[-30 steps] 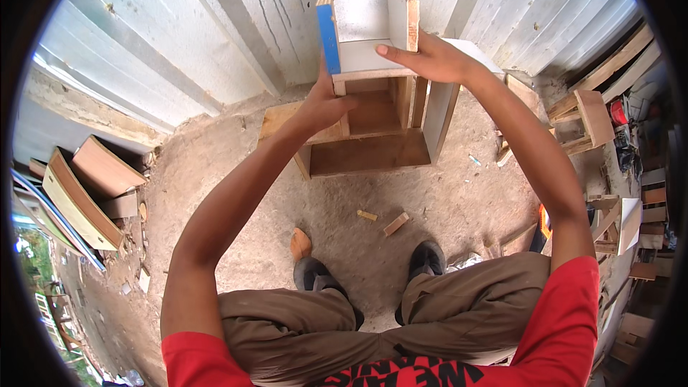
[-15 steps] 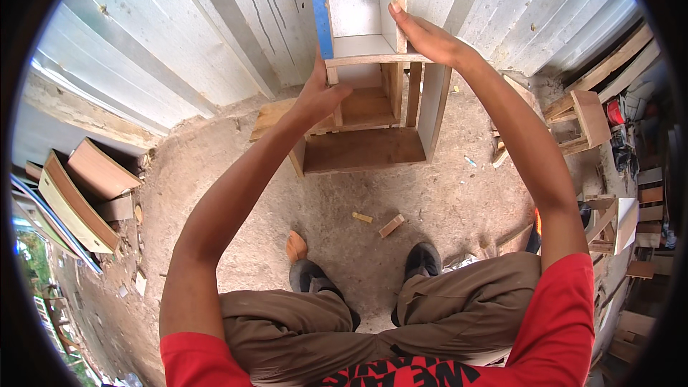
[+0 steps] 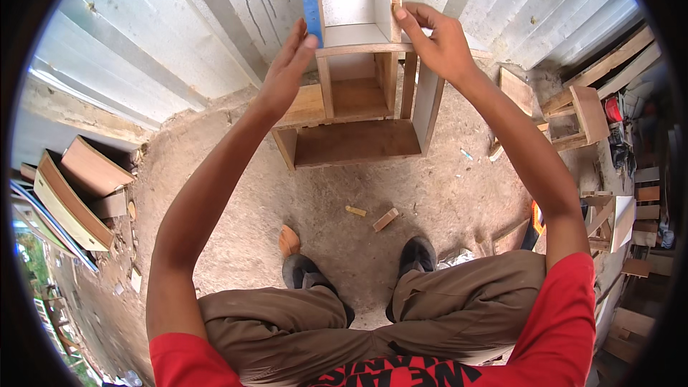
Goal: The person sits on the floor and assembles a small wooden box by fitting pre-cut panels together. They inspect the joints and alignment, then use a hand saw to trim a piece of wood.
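Observation:
A small open-fronted box (image 3: pixel 355 7) with pale inner walls and a blue left edge stands on top of a brown wooden shelf unit (image 3: pixel 358 140) on the dirt floor by a corrugated metal wall. My left hand (image 3: pixel 287 68) is raised with its fingers straight, and the fingertips press against the blue edge. My right hand (image 3: pixel 433 43) grips the box's right wall, thumb at the front. The box is clamped between both hands. My knees and dark shoes (image 3: pixel 416 254) show below.
Small wood offcuts (image 3: pixel 385 219) lie on the dirt in front of my feet. Flat wooden drawers and boards (image 3: pixel 68 197) are stacked at the left. A small wooden stool frame (image 3: pixel 573 118) and more timber pieces stand at the right.
My left hand has risen from the box's lower left corner to its blue edge. My right hand has slid upward along the right wall. The box sits higher in view.

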{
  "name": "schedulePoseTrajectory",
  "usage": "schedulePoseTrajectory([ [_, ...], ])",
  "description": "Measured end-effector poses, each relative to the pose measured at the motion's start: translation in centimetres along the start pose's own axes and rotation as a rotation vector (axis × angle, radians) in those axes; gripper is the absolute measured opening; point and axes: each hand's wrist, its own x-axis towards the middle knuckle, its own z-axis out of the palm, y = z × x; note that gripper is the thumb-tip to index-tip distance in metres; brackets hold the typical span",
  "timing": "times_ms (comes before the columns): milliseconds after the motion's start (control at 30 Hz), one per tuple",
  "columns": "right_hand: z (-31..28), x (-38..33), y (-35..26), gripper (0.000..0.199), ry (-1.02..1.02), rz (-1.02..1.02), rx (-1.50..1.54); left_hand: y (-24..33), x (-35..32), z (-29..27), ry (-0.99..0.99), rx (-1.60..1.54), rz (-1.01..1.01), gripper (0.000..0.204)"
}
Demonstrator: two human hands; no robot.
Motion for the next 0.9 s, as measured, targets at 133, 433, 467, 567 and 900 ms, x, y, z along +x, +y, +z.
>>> schedulePoseTrajectory([
  [133,-0.1,-0.4,0.0,0.054,-0.061,-0.006,-0.032,-0.1,0.3,1.7,-0.026,0.322,0.149,0.086],
  [433,-0.1,-0.2,0.8,0.048,-0.087,0.014,-0.005,-0.2,0.0,3.2,0.051,0.193,0.076,0.071],
  [467,-0.5,0.1,0.7,0.051,-0.145,0.058,0.003,-0.5,0.1,3.0,0.045,0.231,0.099,0.077],
  [567,-0.8,1.2,0.8,0.064,-0.149,0.234,0.301,-0.6,0.1,2.1,-0.001,0.286,0.107,0.090],
  [900,-0.6,1.5,0.6,0.076,-0.183,0.239,0.149,1.3,1.2,1.1,-0.045,0.228,0.127,0.107],
])
